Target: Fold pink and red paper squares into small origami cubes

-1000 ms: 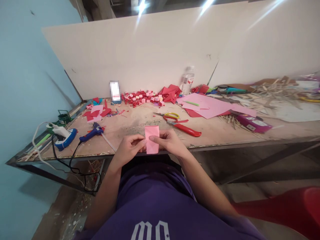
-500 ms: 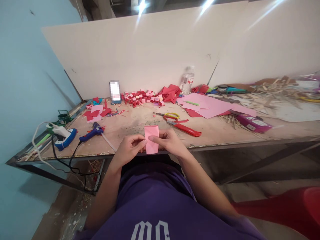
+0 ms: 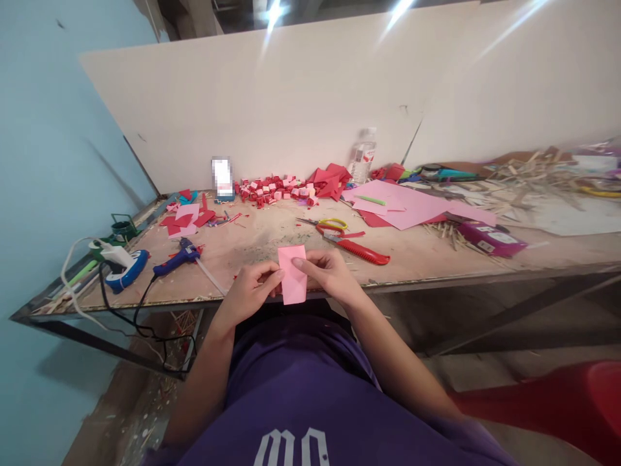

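A small pink piece of paper is held upright between my two hands, just over the table's front edge. My left hand pinches its left side, thumb in front. From the right, my right hand grips it with the thumb lying across its face; the fingers behind the paper are partly hidden. Beyond my hands lie scissors with yellow and red handles and a red utility knife. A blue glue gun rests to the left of my left hand.
Small red and pink folded paper pieces are heaped at the back, between a phone and a plastic bottle. Pink sheets, a purple pack and thin wood strips lie rightward. A power strip sits left.
The pink paper has tilted slightly and its lower edge sits a little lower. My right thumb has slid a bit upward on it. Both hands keep their hold.
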